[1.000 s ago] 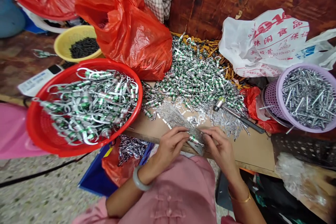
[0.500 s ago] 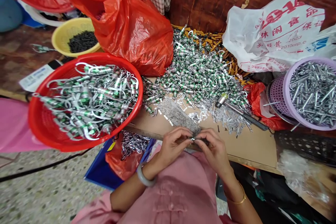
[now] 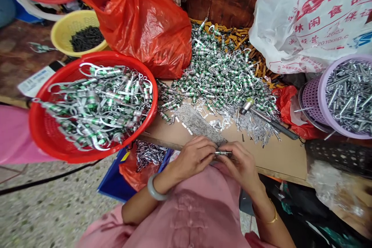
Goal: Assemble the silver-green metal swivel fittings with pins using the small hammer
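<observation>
Over the near edge of the board, my left hand (image 3: 197, 155) and my right hand (image 3: 241, 161) meet with their fingertips closed on a small metal fitting (image 3: 222, 153). It lies sideways between them, silvery with a dark green part; its ends are partly hidden by my fingers. Just beyond the hands is a grey speckled stone slab (image 3: 199, 123). A heap of similar silver-and-green fittings (image 3: 223, 73) with hooks rises behind it. Small flat metal links (image 3: 257, 126) are scattered to the slab's right. A hammer (image 3: 270, 122) rests on them, its head toward the heap.
At left stands a red basket (image 3: 36, 133) of fittings, with a yellow basket (image 3: 58, 42) of black pieces behind. Red plastic bag (image 3: 151, 27) and white bag (image 3: 308, 27) flank the heap. A lilac basket (image 3: 312, 104) of metal pins is right; a blue bin (image 3: 112, 184) sits below the board.
The fitting shows more now, turned sideways between my fingertips. My right fingers have shifted slightly along it. The whole view has moved a little.
</observation>
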{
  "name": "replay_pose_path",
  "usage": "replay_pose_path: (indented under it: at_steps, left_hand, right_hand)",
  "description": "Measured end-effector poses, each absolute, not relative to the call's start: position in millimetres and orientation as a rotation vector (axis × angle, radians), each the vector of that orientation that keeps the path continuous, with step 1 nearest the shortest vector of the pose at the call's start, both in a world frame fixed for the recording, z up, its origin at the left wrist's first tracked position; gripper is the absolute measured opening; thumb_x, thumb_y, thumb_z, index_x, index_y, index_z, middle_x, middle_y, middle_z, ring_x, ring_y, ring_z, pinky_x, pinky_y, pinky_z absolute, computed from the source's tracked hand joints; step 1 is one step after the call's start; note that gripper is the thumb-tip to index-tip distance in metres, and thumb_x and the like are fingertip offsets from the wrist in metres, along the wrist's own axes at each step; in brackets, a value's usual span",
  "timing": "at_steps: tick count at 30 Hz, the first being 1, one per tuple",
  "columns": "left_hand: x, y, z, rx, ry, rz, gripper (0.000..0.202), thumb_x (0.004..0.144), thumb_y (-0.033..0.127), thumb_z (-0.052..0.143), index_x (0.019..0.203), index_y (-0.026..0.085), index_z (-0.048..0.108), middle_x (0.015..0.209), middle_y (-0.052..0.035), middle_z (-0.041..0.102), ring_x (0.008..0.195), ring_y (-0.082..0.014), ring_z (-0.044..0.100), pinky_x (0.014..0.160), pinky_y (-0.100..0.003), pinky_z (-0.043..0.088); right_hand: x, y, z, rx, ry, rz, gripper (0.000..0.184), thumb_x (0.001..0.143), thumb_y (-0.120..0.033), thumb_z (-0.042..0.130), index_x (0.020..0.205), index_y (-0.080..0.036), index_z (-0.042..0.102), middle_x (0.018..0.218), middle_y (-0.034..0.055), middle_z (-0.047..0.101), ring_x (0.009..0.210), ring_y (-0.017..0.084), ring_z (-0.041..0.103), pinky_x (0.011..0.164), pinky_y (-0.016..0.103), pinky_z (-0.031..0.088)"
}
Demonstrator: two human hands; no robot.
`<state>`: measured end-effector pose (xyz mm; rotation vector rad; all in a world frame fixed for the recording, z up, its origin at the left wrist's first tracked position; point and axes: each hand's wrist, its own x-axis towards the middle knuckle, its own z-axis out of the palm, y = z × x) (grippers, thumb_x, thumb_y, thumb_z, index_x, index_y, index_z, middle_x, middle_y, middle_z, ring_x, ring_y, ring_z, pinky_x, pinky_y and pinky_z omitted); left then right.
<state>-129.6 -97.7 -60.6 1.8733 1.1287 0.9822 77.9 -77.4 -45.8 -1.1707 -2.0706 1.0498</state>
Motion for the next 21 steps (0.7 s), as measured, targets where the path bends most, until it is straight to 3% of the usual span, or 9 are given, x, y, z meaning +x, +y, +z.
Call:
replay_pose_path:
  at_steps: [6, 10, 15, 21]
  left_hand:
    - [-123, -101, -59, 1.532, 1.070, 0.934, 0.011, 0.088, 0.016, 0.064, 0.083, 0.019, 0.072, 0.087, -0.0067, 0.076, 0.083, -0.0203, 0.068, 0.078, -0.032, 0.051]
    - [-101, -121, -79, 0.913, 1.068, 0.886, 0.011, 0.081, 0.024, 0.072, 0.073, 0.017, 0.068, 0.068, -0.0014, 0.070, 0.064, -0.0153, 0.063, 0.062, -0.025, 0.046]
    - [-75, -144, -98, 0.387, 0.899, 0.957, 0.044, 0.062, 0.029, 0.092, 0.089, 0.020, 0.059, 0.082, 0.0000, 0.072, 0.074, -0.0148, 0.068, 0.071, -0.025, 0.052]
    - [-57, -149, -107, 0.332, 1.063, 1.125, 0.042, 0.062, 0.028, 0.092, 0.082, 0.019, 0.057, 0.069, 0.0045, 0.067, 0.063, -0.0111, 0.062, 0.063, -0.021, 0.047]
  right_hand:
    - [86, -88, -43, -1.302, -1.947, 1.279, 0.013, 0.094, -0.035, 0.067, 0.096, -0.024, 0.073, 0.090, 0.0049, 0.072, 0.085, 0.020, 0.068, 0.075, 0.030, 0.052]
    - [98, -104, -45, -1.508, -1.842, 1.582, 0.026, 0.093, -0.044, 0.066, 0.086, -0.021, 0.074, 0.074, 0.0023, 0.070, 0.066, 0.016, 0.063, 0.059, 0.026, 0.045]
    - [111, -110, -64, -1.574, -1.423, 1.849, 0.045, 0.084, -0.061, 0.069, 0.076, -0.016, 0.068, 0.064, 0.0001, 0.065, 0.055, 0.011, 0.052, 0.053, 0.023, 0.039]
    - [113, -107, -75, -1.592, -1.373, 1.843, 0.049, 0.079, -0.064, 0.071, 0.073, -0.016, 0.068, 0.064, 0.0006, 0.066, 0.057, 0.012, 0.054, 0.056, 0.024, 0.042]
